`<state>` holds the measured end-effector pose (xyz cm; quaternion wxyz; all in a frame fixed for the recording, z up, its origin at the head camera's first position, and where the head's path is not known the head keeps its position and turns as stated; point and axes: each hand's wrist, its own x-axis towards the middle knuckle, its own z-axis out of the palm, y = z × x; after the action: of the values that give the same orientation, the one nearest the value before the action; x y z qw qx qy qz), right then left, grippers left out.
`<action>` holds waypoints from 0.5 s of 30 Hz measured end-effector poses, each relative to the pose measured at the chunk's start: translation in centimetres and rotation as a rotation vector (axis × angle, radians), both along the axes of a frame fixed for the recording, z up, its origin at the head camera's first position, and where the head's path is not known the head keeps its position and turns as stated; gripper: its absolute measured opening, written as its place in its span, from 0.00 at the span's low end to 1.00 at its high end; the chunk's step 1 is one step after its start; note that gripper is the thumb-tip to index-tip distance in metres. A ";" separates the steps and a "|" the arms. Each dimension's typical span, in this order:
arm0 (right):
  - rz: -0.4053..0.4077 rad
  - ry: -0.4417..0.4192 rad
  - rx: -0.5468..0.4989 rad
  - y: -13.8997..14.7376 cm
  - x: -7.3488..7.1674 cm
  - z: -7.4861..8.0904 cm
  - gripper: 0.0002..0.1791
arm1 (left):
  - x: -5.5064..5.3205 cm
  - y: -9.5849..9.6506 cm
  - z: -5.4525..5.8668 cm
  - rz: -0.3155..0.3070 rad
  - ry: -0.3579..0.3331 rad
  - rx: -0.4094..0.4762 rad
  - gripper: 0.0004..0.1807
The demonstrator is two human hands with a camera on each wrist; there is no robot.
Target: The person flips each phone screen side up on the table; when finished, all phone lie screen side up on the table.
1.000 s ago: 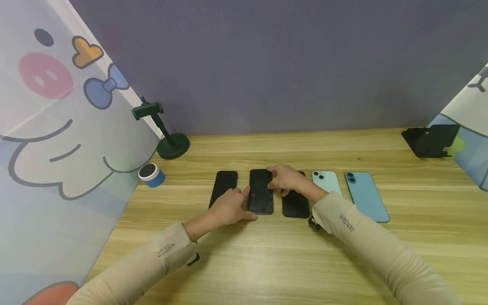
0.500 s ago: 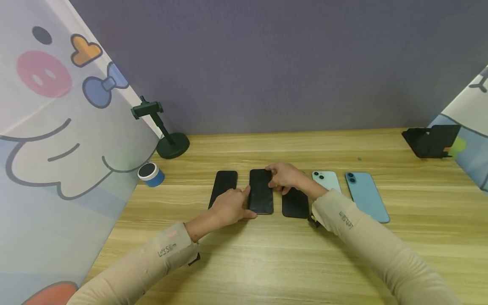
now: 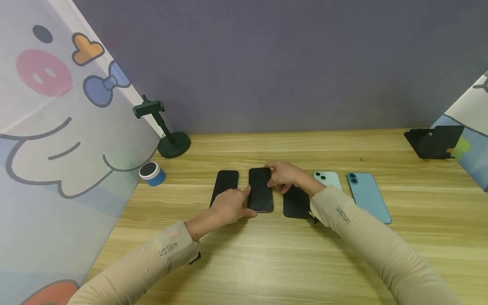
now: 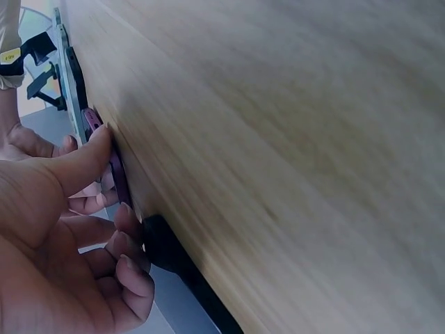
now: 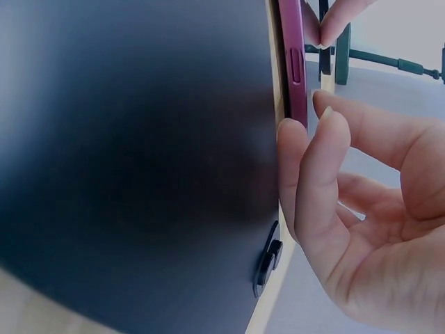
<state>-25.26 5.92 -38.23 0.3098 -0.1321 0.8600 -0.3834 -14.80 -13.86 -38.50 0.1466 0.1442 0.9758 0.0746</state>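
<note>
In the head view a dark phone with a purple edge point(image 3: 261, 190), second from the left in a row of phones, lies on the wooden table between both hands. My left hand point(image 3: 230, 206) holds its left side and near edge, thumb at the near corner. From the other side, my right hand point(image 3: 286, 174) grips its far right corner with fingertips. The purple side point(image 5: 293, 66) shows close up in the right wrist view. Left of it lies a black phone point(image 3: 226, 181), partly behind the left hand. Under the right wrist is another black phone point(image 3: 295, 204) with a camera bump point(image 5: 268, 268).
A pale mint phone point(image 3: 328, 178) and a blue phone point(image 3: 369, 197) lie face down to the right, the mint one partly under the sleeve. A dark green phone stand point(image 3: 173, 145) and blue-white jar point(image 3: 153, 174) stand left. A black folding stand point(image 3: 434, 142) sits at back right.
The purple-edged phone has shifted slightly left and away, with both hands staying on its edges. The other phones keep their places.
</note>
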 end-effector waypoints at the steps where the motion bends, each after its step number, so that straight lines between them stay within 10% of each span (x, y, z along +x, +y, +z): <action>1: 0.003 0.001 0.002 0.0 0.0 0.0 0.44 | 0.0 0.0 0.0 -0.001 0.002 0.000 0.51; 15: 0.031 0.019 -0.032 0.3 0.8 0.0 0.42 | 0.2 -0.4 0.1 -0.002 -0.011 -0.005 0.50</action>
<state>-24.50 6.18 -38.19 0.3053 -0.1538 0.8546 -0.3910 -14.60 -14.28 -38.40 0.1524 0.1445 0.9750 0.0726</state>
